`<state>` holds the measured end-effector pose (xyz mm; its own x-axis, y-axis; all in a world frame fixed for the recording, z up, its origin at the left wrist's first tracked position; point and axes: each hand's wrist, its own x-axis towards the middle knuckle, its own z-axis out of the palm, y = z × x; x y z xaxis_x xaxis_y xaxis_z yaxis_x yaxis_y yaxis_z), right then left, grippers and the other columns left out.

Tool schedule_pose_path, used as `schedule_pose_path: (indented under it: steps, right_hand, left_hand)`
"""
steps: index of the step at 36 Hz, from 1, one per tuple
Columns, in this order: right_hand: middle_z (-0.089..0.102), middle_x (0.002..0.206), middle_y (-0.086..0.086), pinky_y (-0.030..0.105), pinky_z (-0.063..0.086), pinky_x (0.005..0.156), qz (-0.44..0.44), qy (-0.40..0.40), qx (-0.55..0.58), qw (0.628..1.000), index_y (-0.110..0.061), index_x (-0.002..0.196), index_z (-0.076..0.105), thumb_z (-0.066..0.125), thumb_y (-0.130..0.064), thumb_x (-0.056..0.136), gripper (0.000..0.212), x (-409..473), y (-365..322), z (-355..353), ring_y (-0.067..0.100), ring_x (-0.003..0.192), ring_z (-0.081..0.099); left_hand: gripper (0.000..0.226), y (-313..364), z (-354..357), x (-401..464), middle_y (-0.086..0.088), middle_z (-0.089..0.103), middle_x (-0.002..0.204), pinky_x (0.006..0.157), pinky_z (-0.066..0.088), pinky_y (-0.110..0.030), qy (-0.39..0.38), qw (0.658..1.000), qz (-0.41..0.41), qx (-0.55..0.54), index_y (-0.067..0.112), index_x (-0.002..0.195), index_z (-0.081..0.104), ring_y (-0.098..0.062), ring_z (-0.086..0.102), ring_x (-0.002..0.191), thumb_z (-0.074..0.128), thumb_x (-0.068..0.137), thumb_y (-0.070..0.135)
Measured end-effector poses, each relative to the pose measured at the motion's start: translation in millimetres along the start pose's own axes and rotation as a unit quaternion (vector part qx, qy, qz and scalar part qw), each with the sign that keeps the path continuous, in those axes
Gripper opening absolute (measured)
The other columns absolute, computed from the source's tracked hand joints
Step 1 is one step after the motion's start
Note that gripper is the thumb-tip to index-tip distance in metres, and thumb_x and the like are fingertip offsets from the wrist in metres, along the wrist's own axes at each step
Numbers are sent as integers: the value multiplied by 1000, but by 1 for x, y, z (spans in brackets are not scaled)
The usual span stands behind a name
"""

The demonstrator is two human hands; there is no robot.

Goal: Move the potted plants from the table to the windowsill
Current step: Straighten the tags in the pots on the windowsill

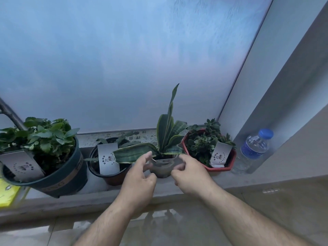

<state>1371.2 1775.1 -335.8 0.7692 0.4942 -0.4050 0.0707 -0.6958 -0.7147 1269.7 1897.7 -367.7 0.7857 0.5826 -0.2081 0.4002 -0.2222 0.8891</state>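
Several potted plants stand in a row on the grey windowsill (177, 188). The small grey pot (161, 169) with a striped snake plant (166, 132) stands in the middle. My left hand (137, 181) is at its left side and my right hand (190, 176) at its right, fingers loosely curled close to the pot; I cannot tell whether they touch it. To the left are a dark red pot (108, 173) with a white card and a large dark green pot (62, 180) with a leafy plant. A red octagonal pot (229, 164) stands to the right.
A water bottle with a blue cap (253, 150) stands in the sill's right corner against the wall. Frosted window glass (124, 59) rises behind the pots. A yellow object (8, 194) lies at the far left. Below the sill is a glossy tiled ledge (195, 219).
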Motion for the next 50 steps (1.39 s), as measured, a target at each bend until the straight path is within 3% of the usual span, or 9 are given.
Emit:
schedule_pose_path:
  steps: [4, 9, 16, 20, 24, 27, 30, 40, 50]
  right_hand:
    - [69, 101, -10, 30, 57, 67, -11, -11, 0, 1000, -24, 153, 45, 56, -18, 93, 62, -11, -2, -22, 19, 91, 75]
    - [76, 90, -5, 29, 61, 61, -32, 70, 21, 997, -25, 121, 68, 62, -14, 95, 28, -16, 13, -69, 17, 77, 78]
    - [75, 72, 2, 35, 54, 65, 19, 197, 56, 979, -24, 86, 72, 61, -11, 93, 18, -17, 62, -136, 18, 66, 68]
    - [77, 78, -2, 46, 61, 75, 50, 185, 81, 978, -23, 82, 73, 59, -13, 90, 18, -3, 81, -136, 24, 80, 75]
    - [71, 75, -6, 27, 48, 62, 40, 165, 99, 980, -17, 90, 74, 61, -14, 90, 14, 9, 90, -131, 15, 66, 63]
    - [77, 101, -5, 25, 48, 69, 42, 145, 99, 983, -19, 112, 73, 61, -19, 91, 24, 13, 88, -123, 15, 88, 70]
    - [79, 94, -5, 32, 55, 78, 46, 132, 107, 984, -17, 104, 75, 61, -16, 87, 22, 17, 89, -118, 19, 93, 74]
    - [79, 91, -14, 35, 62, 89, -9, 112, 129, 985, -29, 91, 76, 56, -21, 79, 25, 14, 82, -114, 7, 92, 75]
    - [81, 88, -8, 34, 60, 79, 2, 101, 81, 992, -19, 94, 80, 59, -12, 87, 22, 16, 84, -112, 14, 87, 74]
  left_hand:
    - [54, 6, -4, 2, 18, 55, 134, 74, 47, -3, 37, 999, 25, -13, 30, 145, 46, 0, 59, 118, 51, 98, 3]
    - [42, 22, -9, -3, 21, 62, 125, 94, 54, -28, 71, 995, 61, -30, 36, 132, 55, -5, 66, 109, 58, 99, 10]
    - [37, 54, 16, -20, 16, 69, 115, 88, 56, -22, 52, 995, 85, -13, 32, 124, 63, 1, 69, 101, 59, 97, 7]
    - [41, 72, 55, -17, 13, 70, 114, 92, 51, -11, -18, 997, 76, -4, 30, 128, 60, 9, 65, 103, 55, 98, 2]
    - [48, 92, 94, -6, 16, 63, 127, 91, 44, -3, -79, 995, 63, 0, 27, 140, 52, 8, 60, 113, 53, 99, 3]
    - [49, 104, 111, -2, 26, 59, 110, 76, 42, 5, -96, 994, 50, -12, 30, 131, 50, 24, 57, 97, 49, 97, -6]
    - [50, 105, 125, 2, 31, 55, 101, 69, 40, 7, -89, 995, 40, -16, 31, 120, 49, 36, 52, 80, 46, 94, -12]
    - [54, 98, 124, -1, 23, 65, 115, 82, 46, -1, -65, 997, 40, -24, 26, 131, 55, 24, 59, 101, 49, 92, -11]
    - [53, 95, 122, -2, 32, 59, 103, 72, 42, 6, -61, 997, 36, -17, 24, 132, 55, 35, 53, 84, 49, 93, -12]
